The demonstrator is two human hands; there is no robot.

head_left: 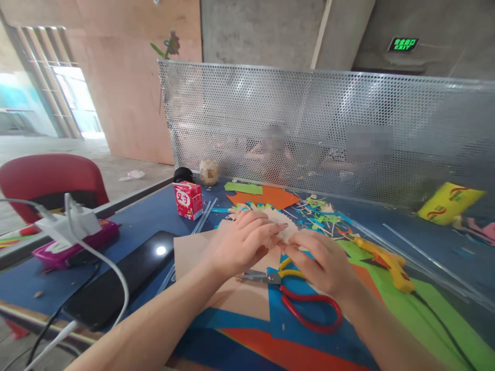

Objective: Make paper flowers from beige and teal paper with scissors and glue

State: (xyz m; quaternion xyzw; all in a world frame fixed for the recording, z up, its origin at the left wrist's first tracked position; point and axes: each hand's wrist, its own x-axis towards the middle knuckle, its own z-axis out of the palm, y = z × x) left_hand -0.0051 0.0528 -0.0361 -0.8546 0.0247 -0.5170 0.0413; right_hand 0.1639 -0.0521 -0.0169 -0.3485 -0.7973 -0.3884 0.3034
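From the head camera: both hands meet mid-worktop over a small beige paper piece (284, 229) — left hand (242, 242) flat, fingers pressed together steadying it, right hand (320, 260) pinching its edge. Red-handled scissors (305, 304) lie just beneath, within reach.
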